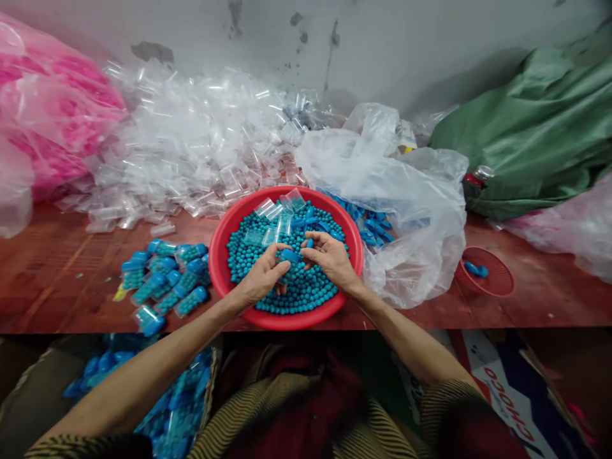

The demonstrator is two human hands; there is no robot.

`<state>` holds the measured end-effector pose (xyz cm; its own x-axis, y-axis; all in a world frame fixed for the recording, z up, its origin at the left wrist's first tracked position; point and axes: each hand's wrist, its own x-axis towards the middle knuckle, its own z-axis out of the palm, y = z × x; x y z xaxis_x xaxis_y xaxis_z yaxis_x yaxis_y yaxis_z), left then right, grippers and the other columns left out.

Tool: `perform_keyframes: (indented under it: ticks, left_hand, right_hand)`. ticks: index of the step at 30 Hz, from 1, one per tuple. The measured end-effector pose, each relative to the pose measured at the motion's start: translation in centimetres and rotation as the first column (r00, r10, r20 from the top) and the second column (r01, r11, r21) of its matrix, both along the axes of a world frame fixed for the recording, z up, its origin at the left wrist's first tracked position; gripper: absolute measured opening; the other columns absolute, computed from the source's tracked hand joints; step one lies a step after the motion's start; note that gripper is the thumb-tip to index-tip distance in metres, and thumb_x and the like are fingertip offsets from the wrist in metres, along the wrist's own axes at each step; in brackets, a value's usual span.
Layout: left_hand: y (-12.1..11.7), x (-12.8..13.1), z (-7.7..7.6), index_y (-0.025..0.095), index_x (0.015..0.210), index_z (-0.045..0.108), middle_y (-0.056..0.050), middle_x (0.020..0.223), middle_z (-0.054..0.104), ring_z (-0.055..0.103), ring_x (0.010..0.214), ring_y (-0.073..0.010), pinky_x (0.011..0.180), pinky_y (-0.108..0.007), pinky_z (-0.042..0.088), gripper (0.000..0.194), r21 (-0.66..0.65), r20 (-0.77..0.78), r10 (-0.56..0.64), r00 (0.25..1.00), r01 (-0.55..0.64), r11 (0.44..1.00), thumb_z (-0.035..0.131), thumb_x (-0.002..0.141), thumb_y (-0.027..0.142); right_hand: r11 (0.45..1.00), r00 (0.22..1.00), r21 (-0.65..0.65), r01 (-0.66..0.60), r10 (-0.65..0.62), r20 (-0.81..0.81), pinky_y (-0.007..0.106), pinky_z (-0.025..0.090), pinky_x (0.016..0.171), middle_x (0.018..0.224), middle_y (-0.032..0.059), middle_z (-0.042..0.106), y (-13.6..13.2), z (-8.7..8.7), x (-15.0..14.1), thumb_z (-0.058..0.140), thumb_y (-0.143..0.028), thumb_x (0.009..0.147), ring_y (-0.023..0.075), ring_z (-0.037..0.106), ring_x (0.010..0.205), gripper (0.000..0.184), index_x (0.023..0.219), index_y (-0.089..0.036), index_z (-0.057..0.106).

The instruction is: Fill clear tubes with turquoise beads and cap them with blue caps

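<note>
Over a red basin (221, 280) of blue-green beads (291, 299), both of my hands are close together. My left hand (265, 274) is closed around a small clear container with a blue end (291, 255); its body is partly hidden by the fingers. Just beside it, my right hand (332, 260) pinches a small blue plastic piece (310, 243), its fingertips nearly meeting the container. Several clear empty tubes (284, 225) lie on the beads at the far side of the basin, with blue plastic pieces (310, 221) next to them.
Filled blue-capped containers (165, 280) lie left of the basin. Behind are heaped clear tubes (191, 140), a clear plastic bag (411, 210) and blue pieces (375, 226). A small red basket (488, 280) stands right. Below the table edge, a box holds blue-capped containers (172, 408).
</note>
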<state>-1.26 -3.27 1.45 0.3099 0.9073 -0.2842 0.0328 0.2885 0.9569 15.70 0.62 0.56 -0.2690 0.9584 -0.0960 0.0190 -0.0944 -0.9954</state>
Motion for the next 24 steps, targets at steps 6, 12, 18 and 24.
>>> perform_keyframes:
  ticks: [6,12,18,24]
  left_hand:
    - [-0.6,0.8,-0.1,0.022,0.128,0.036,0.009,0.059,0.047,0.042,0.038,-0.0055,0.039,-0.019,0.034,0.057,0.051,-0.004,0.092,0.996,-0.092,0.994,0.058,0.078,0.039]
    - [-1.1,1.4,-0.3,0.018,0.117,0.047,0.005,0.069,0.053,0.048,0.062,-0.0086,0.062,-0.020,0.041,0.045,0.092,0.023,0.186,0.982,-0.188,0.978,0.060,0.076,0.035]
    - [-1.3,2.1,-0.2,0.019,0.101,0.053,0.003,0.082,0.058,0.050,0.073,-0.0110,0.071,-0.021,0.041,0.035,0.055,0.033,0.266,0.963,-0.268,0.962,0.063,0.073,0.038]
    - [-0.8,1.5,-0.7,0.018,0.094,0.055,0.002,0.079,0.056,0.049,0.071,-0.0126,0.068,-0.023,0.041,0.024,0.167,-0.177,0.214,0.961,-0.185,0.968,0.057,0.076,0.032]
  right_hand:
    - [0.863,0.851,0.345,-0.368,0.163,0.499,0.040,0.046,0.090,0.115,0.0128,0.060,-1.4,0.9,-0.2,0.055,-0.037,0.085,0.0242,0.057,0.106,0.050,0.129,-0.014,0.047]
    - [0.760,0.586,0.333,-0.559,0.078,0.806,0.044,0.051,0.077,0.122,0.0221,0.049,-3.0,0.7,-1.4,0.061,-0.049,0.077,0.0315,0.058,0.101,0.087,0.143,-0.010,0.020]
    - [0.741,0.432,0.320,-0.591,-0.045,0.901,0.036,0.051,0.063,0.111,0.0211,0.052,-3.5,1.0,-2.3,0.053,-0.052,0.080,0.0287,0.061,0.086,0.080,0.140,-0.009,0.025]
    - [0.759,0.440,0.232,-0.608,0.079,0.895,0.037,0.051,0.068,0.116,0.0198,0.052,-3.6,1.0,-2.6,0.052,-0.052,0.082,0.0277,0.062,0.087,0.081,0.144,-0.012,0.017]
